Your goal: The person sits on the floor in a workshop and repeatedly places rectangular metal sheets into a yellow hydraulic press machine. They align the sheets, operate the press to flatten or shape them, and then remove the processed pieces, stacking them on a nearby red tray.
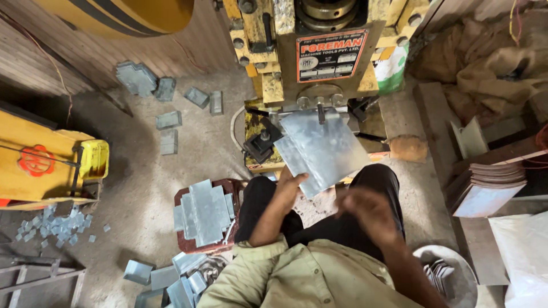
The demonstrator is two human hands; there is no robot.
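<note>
My left hand (290, 185) grips the near corner of a flat, shiny metal sheet (322, 149) and holds it tilted at the bed of a yellow press machine (319, 51). The sheet's far edge lies under the machine's tooling. My right hand (368, 214) hovers blurred above my right knee, just right of the sheet, with its fingers loosely curled and nothing visible in it. I sit facing the machine in dark trousers and a pale shirt.
A stack of cut metal pieces (204, 212) rests on a red stool at my left. More cut pieces (171, 279) lie on the floor near me, and others (162, 97) farther back. A round tub (451, 276) holding parts sits at my right. Stacked sheets (491, 185) lie on the right.
</note>
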